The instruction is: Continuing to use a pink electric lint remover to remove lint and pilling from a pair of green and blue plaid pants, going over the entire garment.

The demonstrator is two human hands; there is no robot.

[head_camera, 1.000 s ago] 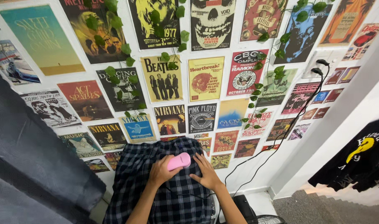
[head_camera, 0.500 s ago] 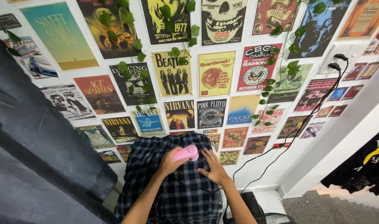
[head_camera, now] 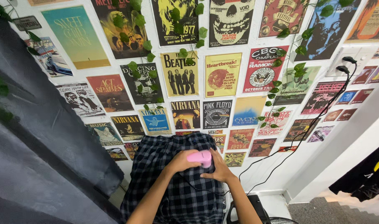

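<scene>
The left hand (head_camera: pixel 182 161) is closed around a small pink handheld steamer (head_camera: pixel 200 157), pressing its head against a dark plaid shirt (head_camera: pixel 173 195) that hangs in front of the poster-covered wall (head_camera: pixel 222 74). The right hand (head_camera: pixel 216 171) lies spread flat on the cloth just beside the steamer, grasping nothing, seemingly to hold the fabric taut. A black cord (head_camera: pixel 280 153) runs up to a wall socket (head_camera: pixel 351 56).

Posters cover the wall, all rectangular. Taking the yellow poster (head_camera: pixel 223 74) with a red disc as landmark: left of it hangs a cream poster (head_camera: pixel 179 74) with four dark figures; above it, a black poster (head_camera: pixel 231 20) with a white skull; right of it, a red-and-white poster (head_camera: pixel 262 68); below it, a black-and-white poster (head_camera: pixel 217 114). Far upper left, a small dark sign (head_camera: pixel 27 23) sits beside a teal-and-orange poster (head_camera: pixel 76 36).
</scene>
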